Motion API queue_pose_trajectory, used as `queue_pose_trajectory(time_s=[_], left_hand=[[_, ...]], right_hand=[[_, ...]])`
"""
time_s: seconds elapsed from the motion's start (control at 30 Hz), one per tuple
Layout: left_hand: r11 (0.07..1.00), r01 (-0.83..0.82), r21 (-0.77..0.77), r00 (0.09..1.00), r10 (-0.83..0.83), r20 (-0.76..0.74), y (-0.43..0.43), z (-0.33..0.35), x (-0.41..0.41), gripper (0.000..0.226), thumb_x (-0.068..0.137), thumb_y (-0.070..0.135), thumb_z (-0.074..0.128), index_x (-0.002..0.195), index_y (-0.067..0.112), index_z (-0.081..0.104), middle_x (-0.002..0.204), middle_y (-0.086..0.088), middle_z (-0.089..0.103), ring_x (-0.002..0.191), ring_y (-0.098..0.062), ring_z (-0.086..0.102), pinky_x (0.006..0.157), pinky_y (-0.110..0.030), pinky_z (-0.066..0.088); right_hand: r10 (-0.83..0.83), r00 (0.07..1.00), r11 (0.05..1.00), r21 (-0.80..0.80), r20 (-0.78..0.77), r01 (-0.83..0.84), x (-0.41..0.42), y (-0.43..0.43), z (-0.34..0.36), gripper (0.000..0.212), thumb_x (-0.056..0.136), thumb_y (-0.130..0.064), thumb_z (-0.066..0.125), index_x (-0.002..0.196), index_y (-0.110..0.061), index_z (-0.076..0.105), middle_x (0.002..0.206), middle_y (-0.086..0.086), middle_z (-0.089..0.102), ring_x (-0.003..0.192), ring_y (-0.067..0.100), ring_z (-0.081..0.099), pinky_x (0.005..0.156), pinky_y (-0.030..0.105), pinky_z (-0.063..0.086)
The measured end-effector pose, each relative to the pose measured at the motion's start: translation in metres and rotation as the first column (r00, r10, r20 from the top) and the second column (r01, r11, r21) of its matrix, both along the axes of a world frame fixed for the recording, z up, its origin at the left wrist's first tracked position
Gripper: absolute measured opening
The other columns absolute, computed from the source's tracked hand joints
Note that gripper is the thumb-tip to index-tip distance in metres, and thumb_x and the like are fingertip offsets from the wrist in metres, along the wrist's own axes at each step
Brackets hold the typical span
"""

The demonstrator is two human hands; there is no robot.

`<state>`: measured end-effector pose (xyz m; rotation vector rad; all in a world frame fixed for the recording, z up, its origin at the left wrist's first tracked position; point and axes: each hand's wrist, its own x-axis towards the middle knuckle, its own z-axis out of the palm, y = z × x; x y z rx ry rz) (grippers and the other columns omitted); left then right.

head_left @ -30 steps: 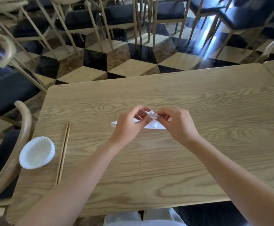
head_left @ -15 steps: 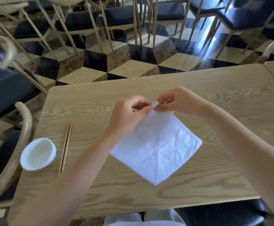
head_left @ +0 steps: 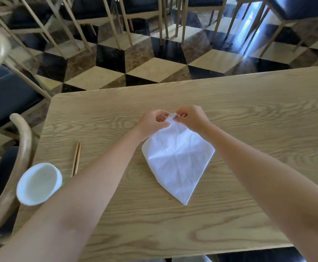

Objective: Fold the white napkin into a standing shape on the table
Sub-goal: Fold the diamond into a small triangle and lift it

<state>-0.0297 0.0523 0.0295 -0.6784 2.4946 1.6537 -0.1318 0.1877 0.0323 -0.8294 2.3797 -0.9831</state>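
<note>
The white napkin (head_left: 175, 159) hangs opened out as a creased diamond over the middle of the wooden table (head_left: 249, 114). Its far corner is lifted and pinched between both hands. My left hand (head_left: 151, 122) grips that corner from the left, and my right hand (head_left: 191, 117) grips it from the right, fingertips almost touching. The napkin's near point rests on the tabletop toward me. Its two side corners curl slightly inward.
A pair of wooden chopsticks (head_left: 76, 159) lies left of my left forearm. A small white bowl (head_left: 39, 183) sits near the table's left edge. Wooden chairs with dark seats (head_left: 8, 95) stand at the left and beyond the table on the checkered floor.
A second ago the napkin was a small folded bundle low between both hands. It has since been shaken open into a hanging diamond, and the sides now droop inward.
</note>
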Motion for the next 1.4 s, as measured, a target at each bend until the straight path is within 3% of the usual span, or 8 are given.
queue_pose_trajectory(time_s=[0.13, 0.2, 0.3, 0.53, 0.7, 0.87, 1.2, 1.4], left_hand=[[0.980, 0.196, -0.035, 0.954, -0.182, 0.238, -0.015, -0.017, 0.026, 0.019, 0.078, 0.030, 0.072, 0.088, 0.017, 0.065, 0.082, 0.005, 0.062, 0.073, -0.010, 0.058, 0.065, -0.021, 0.042], [0.970, 0.241, 0.013, 0.923, -0.233, 0.307, -0.026, -0.027, 0.044, 0.016, 0.079, 0.033, 0.072, 0.090, 0.024, 0.065, 0.089, 0.008, 0.066, 0.081, -0.008, 0.061, 0.072, -0.021, 0.046], [0.968, 0.227, 0.110, 0.928, -0.249, 0.277, -0.036, -0.028, 0.060, 0.027, 0.082, 0.027, 0.070, 0.108, 0.025, 0.064, 0.108, 0.008, 0.068, 0.099, -0.008, 0.063, 0.089, -0.023, 0.047], [0.987, 0.144, 0.074, 0.973, -0.154, 0.171, -0.029, -0.018, 0.063, 0.022, 0.087, 0.022, 0.063, 0.109, 0.021, 0.063, 0.096, 0.008, 0.065, 0.083, -0.002, 0.060, 0.072, -0.014, 0.043], [0.982, 0.162, 0.098, 0.939, -0.184, 0.291, -0.029, -0.029, 0.082, 0.028, 0.081, 0.023, 0.071, 0.108, 0.021, 0.063, 0.105, 0.002, 0.068, 0.088, -0.009, 0.065, 0.074, -0.023, 0.053], [0.997, -0.045, 0.070, 0.960, 0.023, 0.280, -0.032, -0.041, 0.101, 0.020, 0.082, 0.013, 0.069, 0.099, 0.010, 0.060, 0.091, -0.003, 0.066, 0.060, -0.010, 0.059, 0.055, -0.022, 0.050], [0.868, -0.437, 0.235, 0.893, 0.387, 0.229, -0.023, -0.058, 0.118, 0.003, 0.087, 0.006, 0.062, 0.088, 0.007, 0.065, 0.085, -0.008, 0.063, 0.080, -0.021, 0.063, 0.064, -0.023, 0.058], [0.915, -0.386, -0.115, 0.908, 0.399, 0.128, -0.015, -0.061, 0.120, 0.006, 0.086, 0.012, 0.061, 0.091, 0.013, 0.065, 0.081, 0.001, 0.064, 0.070, -0.013, 0.061, 0.060, -0.018, 0.050]], right_hand=[[-0.028, 0.998, 0.997, -0.066, 0.056, 0.032, -0.007, 0.011, -0.010, 0.014, 0.079, -0.010, 0.066, 0.075, 0.003, 0.064, 0.068, 0.008, 0.050, 0.066, 0.017, 0.043, 0.058, 0.027, 0.031], [-0.033, 0.997, 0.997, -0.067, 0.071, 0.038, -0.011, 0.017, -0.012, 0.011, 0.080, -0.012, 0.067, 0.074, -0.003, 0.066, 0.069, 0.006, 0.053, 0.066, 0.013, 0.045, 0.057, 0.026, 0.032], [-0.021, 0.997, 0.998, -0.053, 0.080, 0.025, -0.014, 0.019, -0.016, 0.010, 0.080, -0.014, 0.068, 0.081, -0.004, 0.070, 0.073, 0.011, 0.060, 0.070, 0.013, 0.050, 0.060, 0.025, 0.036], [0.002, 0.980, 1.000, -0.030, 0.201, 0.004, -0.019, 0.013, -0.009, 0.009, 0.081, -0.021, 0.069, 0.073, -0.022, 0.066, 0.069, -0.003, 0.053, 0.061, 0.006, 0.045, 0.048, 0.007, 0.033], [0.024, 0.988, 0.999, 0.018, 0.155, -0.027, -0.024, 0.010, -0.009, 0.008, 0.081, -0.023, 0.069, 0.086, -0.017, 0.069, 0.073, -0.005, 0.057, 0.067, 0.006, 0.050, 0.058, 0.014, 0.037], [0.068, 0.986, 0.997, 0.021, 0.154, -0.072, -0.022, 0.006, -0.014, 0.014, 0.081, -0.025, 0.069, 0.087, -0.012, 0.069, 0.072, -0.007, 0.056, 0.065, 0.003, 0.049, 0.058, 0.014, 0.037], [0.132, 0.977, 0.986, 0.076, 0.167, -0.146, -0.023, -0.014, -0.014, 0.017, 0.081, -0.030, 0.067, 0.078, -0.013, 0.065, 0.066, -0.009, 0.050, 0.061, 0.006, 0.045, 0.056, 0.019, 0.035], [0.090, 0.996, 0.996, 0.028, -0.011, -0.090, -0.013, -0.023, -0.032, 0.019, 0.082, -0.024, 0.067, 0.083, -0.006, 0.068, 0.076, 0.000, 0.060, 0.069, 0.012, 0.051, 0.054, 0.023, 0.039]])
